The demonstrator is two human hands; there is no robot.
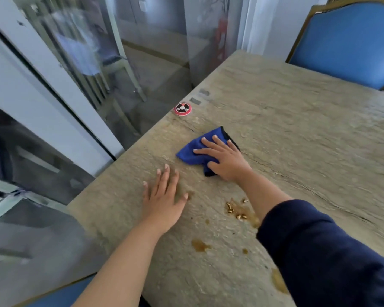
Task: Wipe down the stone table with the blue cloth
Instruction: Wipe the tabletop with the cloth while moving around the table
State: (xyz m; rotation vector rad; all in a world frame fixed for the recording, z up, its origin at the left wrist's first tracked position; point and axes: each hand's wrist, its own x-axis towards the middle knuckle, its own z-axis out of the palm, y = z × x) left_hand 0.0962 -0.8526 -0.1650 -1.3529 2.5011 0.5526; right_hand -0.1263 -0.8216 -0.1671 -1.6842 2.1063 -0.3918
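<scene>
Fingers (205, 140) of my right hand (226, 159) press flat on the blue cloth (190, 151) mid-frame; soft, limp, likely to bunch, so I'd keep palm pressure. Left hand (164, 200) lies splayed, holding nothing.

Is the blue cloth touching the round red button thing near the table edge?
Apart. The head view shows bare stone table between the blue cloth under the right hand and the red button.

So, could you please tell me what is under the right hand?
The right hand presses flat on the blue cloth, which lies on the stone table. Whatever lies beneath the cloth is hidden.
</scene>
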